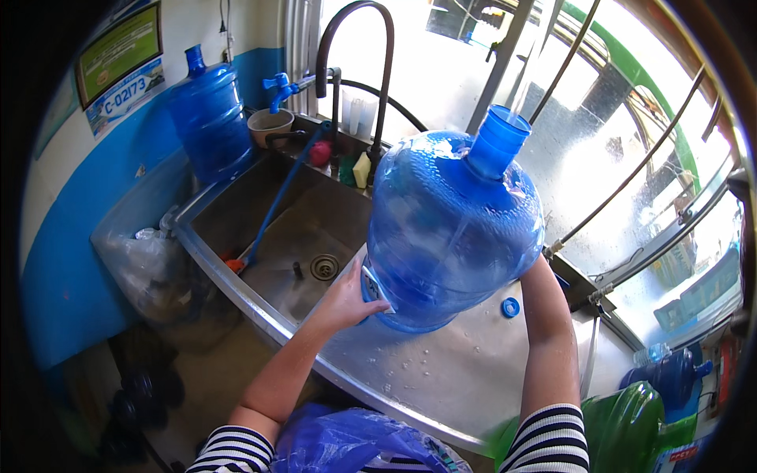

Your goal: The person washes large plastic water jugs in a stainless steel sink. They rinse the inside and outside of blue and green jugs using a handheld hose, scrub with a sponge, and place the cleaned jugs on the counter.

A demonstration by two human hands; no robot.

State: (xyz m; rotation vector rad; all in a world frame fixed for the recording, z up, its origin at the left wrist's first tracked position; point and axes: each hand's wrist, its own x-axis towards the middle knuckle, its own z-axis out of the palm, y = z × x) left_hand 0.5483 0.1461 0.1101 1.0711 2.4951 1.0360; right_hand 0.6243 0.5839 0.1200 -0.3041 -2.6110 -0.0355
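Observation:
A large clear-blue water jug [449, 236] stands over the stainless steel drainboard [426, 372], its open neck [500, 145] upward and leaning right. A clear tube or stream of water, I cannot tell which, comes down to the neck. My left hand [352, 295] grips the jug's lower left side, thumb and fingers around a white label [375, 290] that bears writing. My right forearm [547, 319] reaches along the jug's right side; the hand is hidden behind it. Right of the jug's base lies a blue ring-shaped cap [510, 307].
Left is a steel sink basin [284, 207] with a blue-handled brush [272, 216] and drain [324, 267]. A dark curved faucet [387, 65] rises behind. Another blue jug [213, 118] stands at the back left; a green jug [627, 414] is at the lower right. A plastic bag [148, 266] hangs left.

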